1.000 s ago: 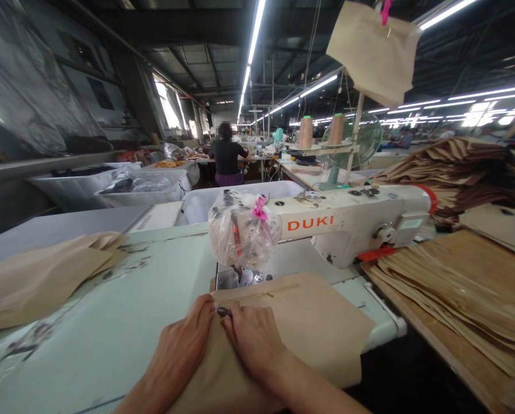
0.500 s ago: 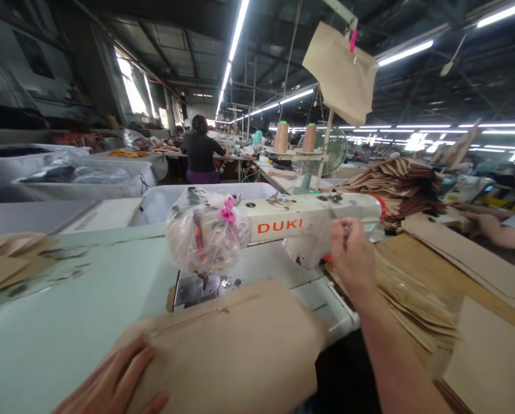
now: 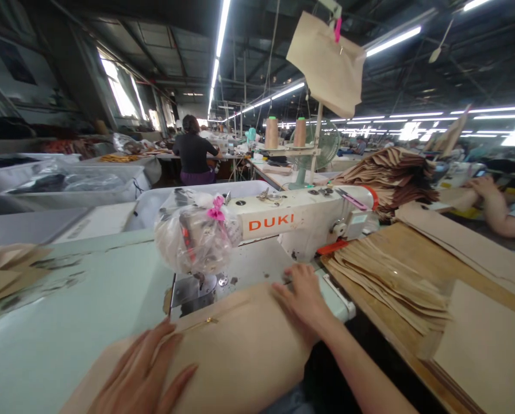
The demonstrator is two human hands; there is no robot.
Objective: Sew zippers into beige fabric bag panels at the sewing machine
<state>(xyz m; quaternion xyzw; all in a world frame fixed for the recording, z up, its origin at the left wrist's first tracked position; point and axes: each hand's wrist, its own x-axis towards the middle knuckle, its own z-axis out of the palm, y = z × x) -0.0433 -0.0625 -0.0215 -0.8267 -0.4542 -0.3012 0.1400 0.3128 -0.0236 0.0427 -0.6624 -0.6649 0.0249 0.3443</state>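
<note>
A beige leather-like panel (image 3: 240, 339) with a short zipper and a gold zipper pull (image 3: 211, 320) lies at the front of the sewing machine table. My left hand (image 3: 139, 368) rests flat on its left part, fingers spread, below the zipper. On the panel's right end lies my right hand (image 3: 303, 299), its fingers apart and bent a little over the far edge. Behind the panel stands a white sewing machine (image 3: 270, 221) marked DUKI, its head wrapped in clear plastic (image 3: 192, 230) tied with a pink ribbon. A slim pink tool (image 3: 354, 200) lies on the machine's right end.
At right, a wooden board (image 3: 395, 253) bears stacked beige pieces (image 3: 387, 276). A tall pile of folded brown pieces (image 3: 387, 178) stands behind it. More beige pieces (image 3: 7, 270) lie at far left. A co-worker's arm (image 3: 499, 201) shows at right; another person (image 3: 195, 152) sits ahead.
My right hand has come down from the machine's right end onto the panel. The pink tool now shows on the machine. My left hand has shifted slightly right on the panel.
</note>
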